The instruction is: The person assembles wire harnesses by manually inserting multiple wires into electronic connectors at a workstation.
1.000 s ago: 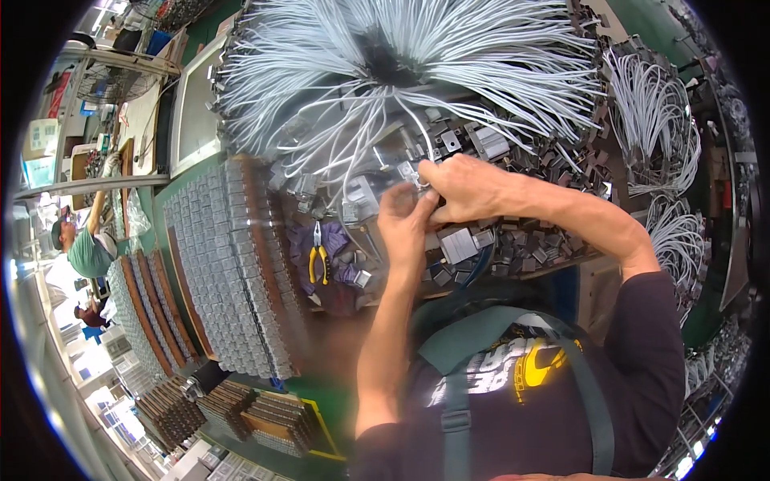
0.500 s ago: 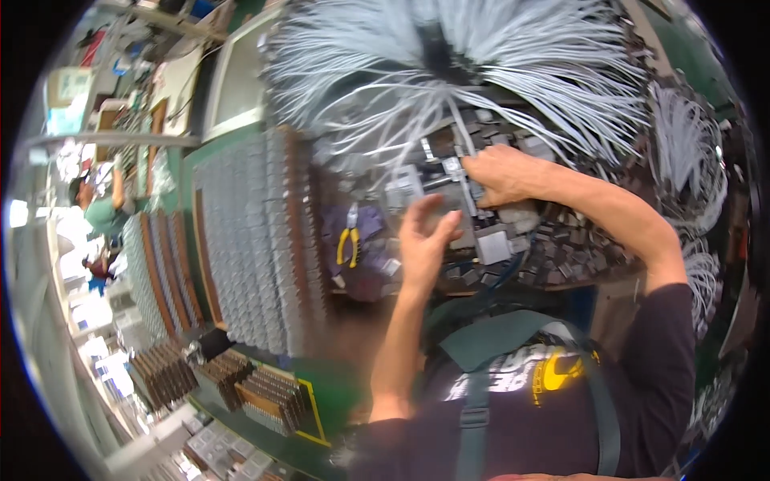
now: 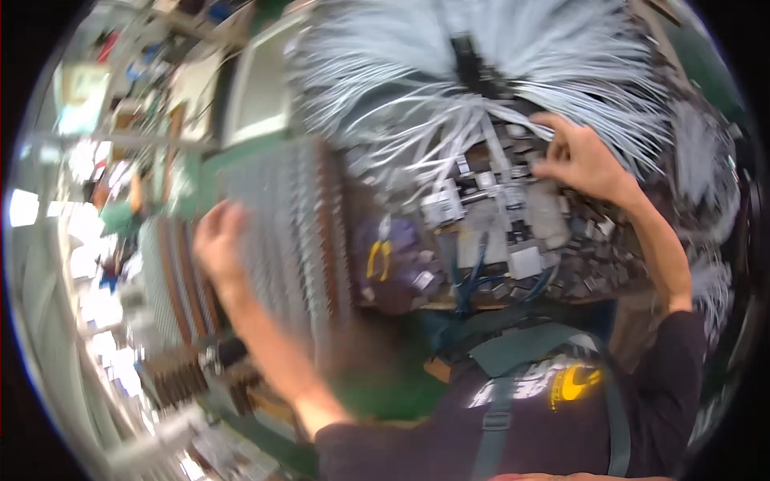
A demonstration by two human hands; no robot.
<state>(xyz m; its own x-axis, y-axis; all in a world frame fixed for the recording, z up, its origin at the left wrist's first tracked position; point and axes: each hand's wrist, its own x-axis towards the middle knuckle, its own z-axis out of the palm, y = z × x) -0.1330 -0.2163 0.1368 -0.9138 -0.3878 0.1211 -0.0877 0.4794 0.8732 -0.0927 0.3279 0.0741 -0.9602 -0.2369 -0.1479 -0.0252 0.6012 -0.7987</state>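
My left hand (image 3: 220, 243) reaches out at the far left, at the left edge of a stack of grey parts in long rows (image 3: 273, 232). Motion smears its fingers, so whether they grip anything is not visible. My right hand (image 3: 589, 164) hovers over the right of the bench, thumb and forefinger apart with no object between them. Left of it stands a small metal fixture (image 3: 513, 196) with blue tubes (image 3: 473, 276). A white block (image 3: 525, 262) sits at its near end. Beyond it, a large bundle of white cables (image 3: 385, 88) fans out from a dark centre.
Pliers with yellow handles (image 3: 378, 258) lie on a purple cloth (image 3: 401, 236) left of the fixture. Many small grey metal pieces (image 3: 597, 260) are scattered to its right. More cables (image 3: 698, 152) hang at the far right. Another person in green (image 3: 119, 215) is in the left background.
My left hand has swung from beside the fixture far left to the grey stack. My right hand has lifted off the fixture to the right and its fingers have spread. The view has shifted slightly.
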